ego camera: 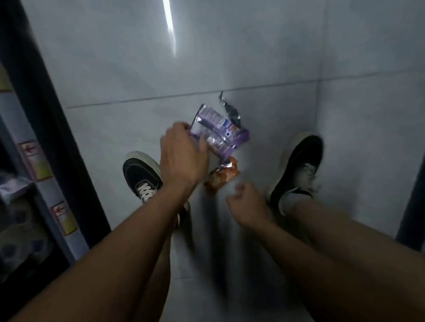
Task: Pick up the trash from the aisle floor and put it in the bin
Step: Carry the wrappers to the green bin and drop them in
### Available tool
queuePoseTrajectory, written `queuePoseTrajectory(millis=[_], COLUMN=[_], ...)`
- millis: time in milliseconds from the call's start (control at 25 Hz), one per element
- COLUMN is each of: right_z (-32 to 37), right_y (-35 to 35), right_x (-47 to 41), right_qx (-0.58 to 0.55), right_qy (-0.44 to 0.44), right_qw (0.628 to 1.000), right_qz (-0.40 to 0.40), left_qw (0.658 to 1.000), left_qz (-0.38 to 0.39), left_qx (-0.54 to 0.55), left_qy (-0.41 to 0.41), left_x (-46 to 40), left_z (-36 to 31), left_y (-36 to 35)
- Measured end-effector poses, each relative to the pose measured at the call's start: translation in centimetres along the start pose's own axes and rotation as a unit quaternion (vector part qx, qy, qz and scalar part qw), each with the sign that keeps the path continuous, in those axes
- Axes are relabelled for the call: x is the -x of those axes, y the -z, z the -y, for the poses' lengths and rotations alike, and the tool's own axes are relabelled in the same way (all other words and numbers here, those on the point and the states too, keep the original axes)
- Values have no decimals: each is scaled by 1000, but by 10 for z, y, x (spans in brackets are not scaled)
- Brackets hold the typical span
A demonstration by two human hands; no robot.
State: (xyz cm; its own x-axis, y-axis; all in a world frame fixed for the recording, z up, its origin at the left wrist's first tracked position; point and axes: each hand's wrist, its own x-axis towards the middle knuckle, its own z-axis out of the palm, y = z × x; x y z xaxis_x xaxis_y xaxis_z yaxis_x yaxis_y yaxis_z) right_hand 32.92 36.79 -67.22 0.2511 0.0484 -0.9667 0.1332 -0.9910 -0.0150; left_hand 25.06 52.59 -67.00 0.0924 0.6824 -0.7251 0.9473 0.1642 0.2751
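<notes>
Trash is the matter here, and the single head view shows two or three pieces of it low between the person's feet. A purple wrapper [219, 131] is gripped at its left edge by the left hand [184, 158], fingers curled around the foil, and it looks raised off the floor [247, 53], though blur makes that uncertain. A dark, silvery scrap [230, 109] sticks out behind the purple one; whether it is a separate piece or part of the same packet cannot be told. Just below, an orange wrapper [222, 176] lies on the tile, and the right hand [246, 203] hangs just beside it with fingers loosely curled, holding nothing so far as the blur allows. Black shoes [143, 176] stand on either side, and shelving [11, 154] runs along the left edge. No bin appears anywhere. By my reading the task is early: one piece is in hand, the orange one is not yet lifted, and carrying everything to the bin remains.
</notes>
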Motion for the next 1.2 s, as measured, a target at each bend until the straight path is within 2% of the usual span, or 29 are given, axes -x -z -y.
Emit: queuePoseTrajectory(millis=[80, 160, 280, 320, 400, 520, 640, 840, 1040, 1200], right_z=[3, 5, 8, 7, -1, -15, -17, 1, 22, 29], right_y=[-40, -71, -102, -107, -115, -108, -75, 19, 126, 212], right_x=[-69, -121, -163, -170, -178, -159, -111, 21, 206, 359], right_qx=[-124, -215, -255, -252, -246, -229, -261, -233, -207, -183], right_qy=[-107, -191, -266, -271, -221, -175, -159, -90, 27, 98], right_qw=[986, 955, 926, 924, 935, 946, 943, 963, 973, 966], right_qz=[-42, -72, -85, -95, -126, -149, -130, -100, -104, -151], left_qw=[999, 997, 992, 991, 992, 996, 999, 999, 998, 990], left_qz=[-27, -27, -32, -46, -57, -18, 6, 27, 14, -3], left_qx=[-39, -74, -116, -121, -109, -82, -42, 15, 37, 57], left_qy=[-2, -12, -23, -27, -26, 9, 34, 16, -54, -126], left_x=[-57, -101, -131, -135, -135, -122, -84, 28, 178, 295], left_z=[21, 35, 51, 54, 55, 52, 45, -1, -90, -156], left_y=[-44, -83, -126, -136, -146, -134, -94, 19, 160, 264])
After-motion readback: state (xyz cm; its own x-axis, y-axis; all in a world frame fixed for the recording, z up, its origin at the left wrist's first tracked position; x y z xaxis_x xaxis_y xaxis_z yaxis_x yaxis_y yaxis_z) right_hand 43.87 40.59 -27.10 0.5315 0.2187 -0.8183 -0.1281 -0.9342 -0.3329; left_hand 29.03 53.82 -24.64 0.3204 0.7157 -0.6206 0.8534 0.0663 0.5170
